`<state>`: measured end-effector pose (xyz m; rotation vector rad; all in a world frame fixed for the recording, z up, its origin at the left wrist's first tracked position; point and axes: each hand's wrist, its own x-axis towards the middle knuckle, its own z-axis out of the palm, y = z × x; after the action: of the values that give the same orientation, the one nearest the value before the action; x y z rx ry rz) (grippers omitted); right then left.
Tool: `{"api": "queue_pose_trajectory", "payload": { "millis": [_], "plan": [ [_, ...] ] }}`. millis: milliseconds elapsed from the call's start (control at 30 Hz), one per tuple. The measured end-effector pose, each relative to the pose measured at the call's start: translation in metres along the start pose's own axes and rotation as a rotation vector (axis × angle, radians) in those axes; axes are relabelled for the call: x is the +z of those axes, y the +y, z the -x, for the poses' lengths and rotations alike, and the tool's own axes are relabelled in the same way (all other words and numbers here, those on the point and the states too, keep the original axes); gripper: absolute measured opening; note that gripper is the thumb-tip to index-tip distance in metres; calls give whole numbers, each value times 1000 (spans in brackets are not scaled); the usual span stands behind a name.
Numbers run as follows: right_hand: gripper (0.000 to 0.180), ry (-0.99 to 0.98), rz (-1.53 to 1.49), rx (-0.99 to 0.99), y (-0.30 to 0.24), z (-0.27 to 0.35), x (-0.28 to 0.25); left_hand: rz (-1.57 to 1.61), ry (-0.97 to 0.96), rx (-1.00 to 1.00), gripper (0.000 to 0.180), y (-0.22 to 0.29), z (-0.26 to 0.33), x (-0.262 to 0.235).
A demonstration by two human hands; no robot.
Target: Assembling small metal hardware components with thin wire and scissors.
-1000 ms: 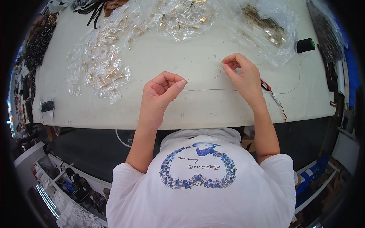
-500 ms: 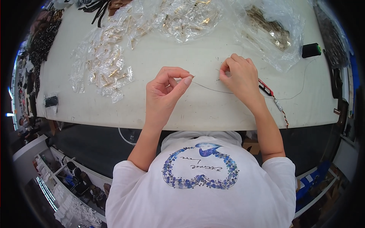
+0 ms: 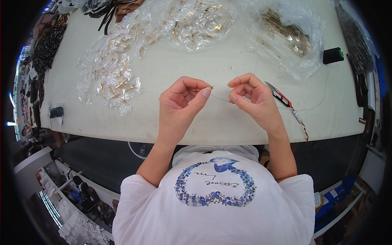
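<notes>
Okay so, the left hand (image 3: 179,107) has thumb and index fingers pressed together, pinching a thin dark thread (image 3: 219,99) that runs across the short gap to the right hand (image 3: 256,99). Over there the fingers are curled, thumb and index a bit apart. Some needle-like sliver (image 3: 228,92) shows at those tips, too fine to tell how it's gripped.

Just right of the right fingers, red-and-black thread snips (image 3: 281,97) lie on the pale tabletop (image 3: 183,65), blade end toward the hand, twisted cord (image 3: 305,130) trailing off the handle. Further right and beyond the fingers, a black thread spool (image 3: 332,56) lies on its side.

Left of the left fingers and beyond, clear plastic packets (image 3: 116,83) of gold-coloured hardware are heaped up. Way past the right fingers is a big clear bag (image 3: 304,67) with brownish shiny pieces inside.
</notes>
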<state>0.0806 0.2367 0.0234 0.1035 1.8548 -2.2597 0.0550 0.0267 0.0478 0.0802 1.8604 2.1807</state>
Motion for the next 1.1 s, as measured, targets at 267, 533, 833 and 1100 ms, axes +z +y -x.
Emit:
{"api": "queue_pose_trajectory", "payload": {
  "millis": [267,533,833,1100],
  "plan": [
    [26,-8,-13,18,-14,8,1,-126,-5,150,10,0,2,5],
    [12,138,-118,-139,-16,12,20,-434,9,326,11,5,3,12],
    [16,249,366,-488,-15,12,33,-277,-62,264,10,-2,4,13],
    [17,292,500,-579,-10,10,34,65,-40,-5,7,-3,4,21]
  ]
}}
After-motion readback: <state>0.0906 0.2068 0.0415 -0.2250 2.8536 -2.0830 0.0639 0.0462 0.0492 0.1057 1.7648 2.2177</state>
